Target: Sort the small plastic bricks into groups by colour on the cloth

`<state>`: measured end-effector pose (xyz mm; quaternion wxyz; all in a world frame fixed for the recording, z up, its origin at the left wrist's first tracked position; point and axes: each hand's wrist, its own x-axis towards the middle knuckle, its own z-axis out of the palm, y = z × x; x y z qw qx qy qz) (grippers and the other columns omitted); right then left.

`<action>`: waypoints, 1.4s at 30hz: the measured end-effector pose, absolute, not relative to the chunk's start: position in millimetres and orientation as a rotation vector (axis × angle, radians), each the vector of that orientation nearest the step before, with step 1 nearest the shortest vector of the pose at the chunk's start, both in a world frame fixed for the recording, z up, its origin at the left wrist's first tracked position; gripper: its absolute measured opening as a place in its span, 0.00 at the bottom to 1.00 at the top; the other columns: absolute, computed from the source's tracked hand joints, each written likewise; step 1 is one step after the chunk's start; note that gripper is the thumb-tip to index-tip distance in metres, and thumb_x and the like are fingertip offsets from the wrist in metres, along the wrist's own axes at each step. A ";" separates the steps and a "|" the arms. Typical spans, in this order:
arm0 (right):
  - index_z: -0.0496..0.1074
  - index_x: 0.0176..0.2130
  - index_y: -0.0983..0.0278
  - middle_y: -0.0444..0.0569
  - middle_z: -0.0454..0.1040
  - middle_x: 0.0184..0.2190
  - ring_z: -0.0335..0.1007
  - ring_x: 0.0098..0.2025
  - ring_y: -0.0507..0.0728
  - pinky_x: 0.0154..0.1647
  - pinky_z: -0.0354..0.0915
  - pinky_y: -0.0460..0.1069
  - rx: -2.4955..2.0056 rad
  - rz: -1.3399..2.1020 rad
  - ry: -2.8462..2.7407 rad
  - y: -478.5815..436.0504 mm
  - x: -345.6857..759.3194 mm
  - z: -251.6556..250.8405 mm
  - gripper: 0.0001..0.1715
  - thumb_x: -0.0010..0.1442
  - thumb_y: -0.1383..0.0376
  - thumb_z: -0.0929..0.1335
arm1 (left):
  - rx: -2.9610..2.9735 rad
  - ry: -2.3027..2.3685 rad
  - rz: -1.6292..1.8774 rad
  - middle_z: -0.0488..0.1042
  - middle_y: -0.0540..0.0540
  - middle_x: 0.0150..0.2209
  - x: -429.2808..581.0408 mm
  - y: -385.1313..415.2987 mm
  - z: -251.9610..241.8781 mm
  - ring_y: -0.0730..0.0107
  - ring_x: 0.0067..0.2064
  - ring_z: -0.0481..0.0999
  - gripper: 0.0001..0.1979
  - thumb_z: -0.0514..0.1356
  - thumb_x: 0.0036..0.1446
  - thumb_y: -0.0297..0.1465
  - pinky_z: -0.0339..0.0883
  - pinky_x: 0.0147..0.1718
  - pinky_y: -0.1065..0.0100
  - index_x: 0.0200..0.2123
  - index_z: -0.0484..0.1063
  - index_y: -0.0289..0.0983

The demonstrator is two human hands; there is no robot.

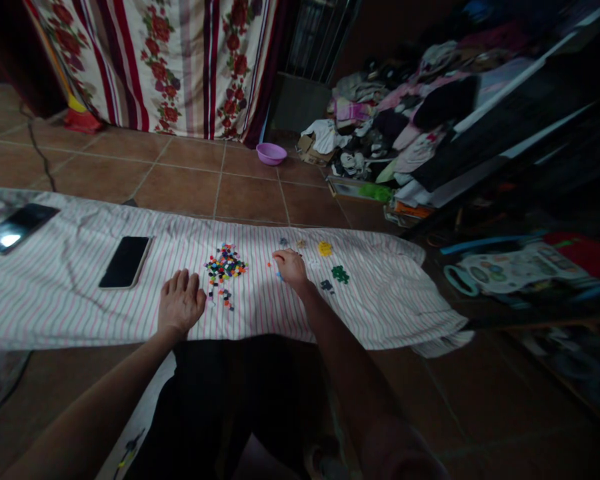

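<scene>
A mixed heap of small coloured pieces (225, 264), perhaps beads or tiny blocks, lies on the striped cloth (260, 313). My left hand (181, 304) rests flat on the cloth just left of the heap, fingers out and holding nothing. Right of the heap, my right hand (290, 268) has its fingers pinched together low over the cloth; whatever they hold is hidden. Around it sit small single-colour groups: yellow pieces (325, 249), green pieces (340, 274), dark grey pieces (327, 286) and tan pieces (301, 244). Blue and orange pieces show beside the fingers.
A black-screened phone (125, 262) lies left of my left hand, and a second dark, shiny device (17, 228) is farther left. Beyond the cloth's far edge, a purple basin (271, 154) stands on the tiled floor. Piled clothes (380, 113) fill the back right.
</scene>
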<state>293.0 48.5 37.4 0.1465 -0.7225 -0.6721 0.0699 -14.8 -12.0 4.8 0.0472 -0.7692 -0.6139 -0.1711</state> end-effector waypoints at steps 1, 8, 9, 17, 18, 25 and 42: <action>0.79 0.46 0.61 0.50 0.79 0.43 0.72 0.45 0.56 0.47 0.63 0.47 -2.082 0.211 -1.961 49.6 291.9 38.2 0.17 0.64 0.71 0.63 | -2.348 -1.874 -0.522 0.67 0.30 0.60 -15.0 -11.7 4.3 0.45 0.63 0.63 0.22 0.47 0.63 0.34 0.56 0.58 0.48 0.55 0.68 0.31; 0.80 0.44 0.60 0.50 0.79 0.43 0.73 0.45 0.55 0.47 0.63 0.47 -2.073 0.240 -2.065 54.7 282.3 33.6 0.18 0.65 0.71 0.63 | -2.353 -1.878 -0.516 0.67 0.29 0.59 -14.9 -11.9 5.6 0.44 0.63 0.63 0.22 0.48 0.62 0.34 0.56 0.57 0.47 0.55 0.68 0.32; 0.80 0.45 0.60 0.51 0.79 0.44 0.73 0.45 0.55 0.47 0.63 0.47 -2.073 0.243 -2.075 55.0 281.9 32.0 0.18 0.65 0.71 0.63 | -2.352 -1.875 -0.509 0.67 0.30 0.59 -14.8 -12.0 5.9 0.44 0.63 0.63 0.22 0.48 0.62 0.34 0.57 0.57 0.48 0.55 0.68 0.32; 0.80 0.47 0.59 0.52 0.78 0.43 0.73 0.45 0.56 0.47 0.64 0.48 -2.060 0.249 -2.128 55.6 282.5 23.4 0.21 0.64 0.73 0.62 | -2.345 -1.866 -0.513 0.68 0.31 0.59 -15.6 -11.2 3.2 0.46 0.62 0.63 0.22 0.48 0.62 0.35 0.57 0.57 0.48 0.55 0.68 0.34; 0.80 0.47 0.59 0.52 0.78 0.43 0.73 0.45 0.56 0.47 0.64 0.48 -2.057 0.253 -2.137 55.6 282.7 23.4 0.22 0.64 0.74 0.62 | -2.345 -1.867 -0.506 0.67 0.31 0.59 -15.6 -11.1 3.0 0.45 0.63 0.63 0.22 0.48 0.62 0.35 0.56 0.57 0.48 0.55 0.68 0.33; 0.78 0.50 0.61 0.54 0.78 0.45 0.72 0.46 0.57 0.46 0.64 0.47 -2.066 0.245 -2.179 53.8 281.6 25.5 0.22 0.64 0.74 0.62 | -2.354 -1.890 -0.492 0.67 0.30 0.60 -14.9 -12.0 6.0 0.44 0.63 0.63 0.23 0.47 0.63 0.35 0.56 0.58 0.48 0.56 0.68 0.31; 0.78 0.48 0.65 0.53 0.78 0.45 0.71 0.48 0.57 0.53 0.64 0.49 -1.938 0.165 -1.957 38.8 288.9 31.3 0.21 0.63 0.74 0.60 | -2.356 -1.884 -0.490 0.67 0.30 0.59 -14.9 -12.3 7.3 0.44 0.63 0.62 0.22 0.47 0.63 0.34 0.56 0.57 0.49 0.55 0.68 0.31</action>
